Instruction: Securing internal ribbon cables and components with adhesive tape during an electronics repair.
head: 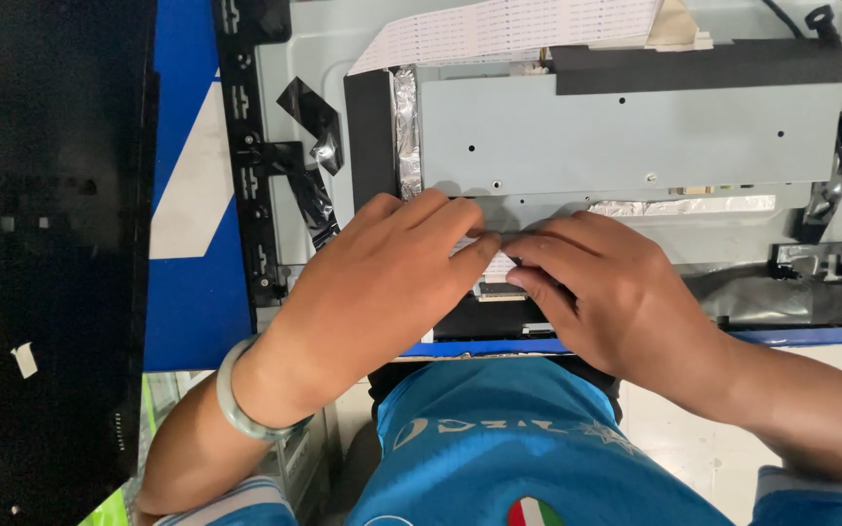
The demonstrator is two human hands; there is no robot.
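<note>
- Blue work surface (192, 312) is lying under an opened flat screen chassis (285, 88), whose far edge and right side are running out of view.
- Grey metal cover plate (626, 136) is sitting across the chassis, with crinkled foil tape (407, 127) along its left end and black tape (699, 66) along its top.
- White ribbon cable (509, 27) is lying flat over the top of the plate; its far end is cut off.
- Left hand (382, 282) is resting palm down on the chassis near edge, fingers lying close together, with thumb and forefinger pinching a small white strip (495, 261).
- Right hand (616, 292) is meeting it from the other side, fingertips bunching together on the same strip; how it is gripping underneath is hard to tell.
- That strip is sitting just below the plate's lower edge, mostly hidden by both hands.
- Black part (484, 317) under the hands is largely covered, so its shape is unclear.
- Pale green bangle (231, 394) is circling the left wrist.
- Dark panel (41, 244) at far left is blurry and hard to make out.
</note>
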